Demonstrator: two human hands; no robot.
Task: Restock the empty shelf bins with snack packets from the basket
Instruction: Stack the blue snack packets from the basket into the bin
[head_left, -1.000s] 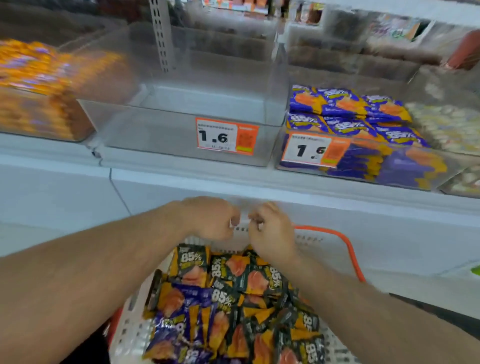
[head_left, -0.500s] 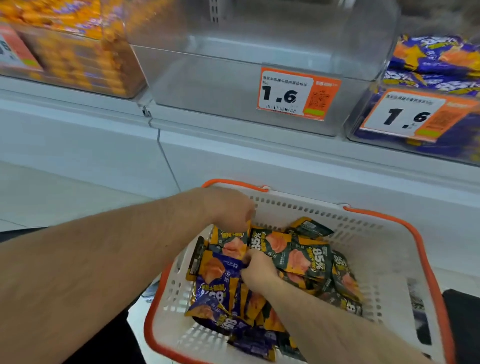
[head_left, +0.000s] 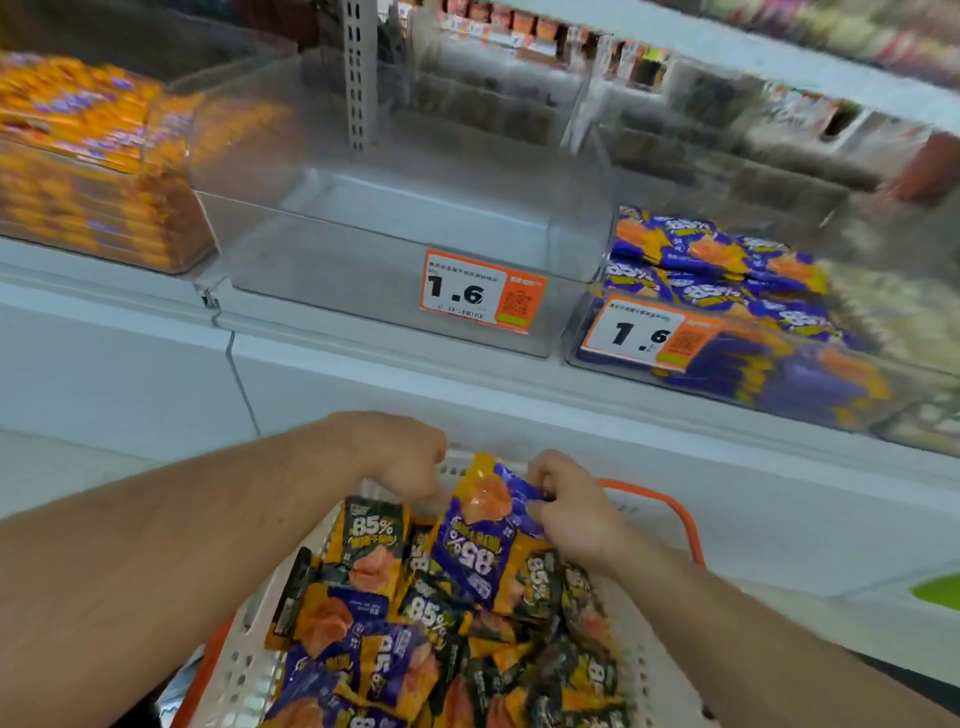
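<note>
While our right hand (head_left: 571, 512) pinches the purple packet (head_left: 480, 540) and our left hand (head_left: 402, 454) curls empty, we should lift it clear toward the empty bin (head_left: 363, 275).

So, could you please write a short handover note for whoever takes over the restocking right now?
Right hand: pinches a purple packet, lifted at the basket's far end.
Left hand: curled beside that packet; whether it holds anything cannot be told.
Basket: white with an orange rim, below the shelf, holding many purple and dark packets.
Done: nothing placed yet; the clear middle bin is empty.
The bin to its right holds purple packets.
Left: carry packets up into the empty bin.
</note>
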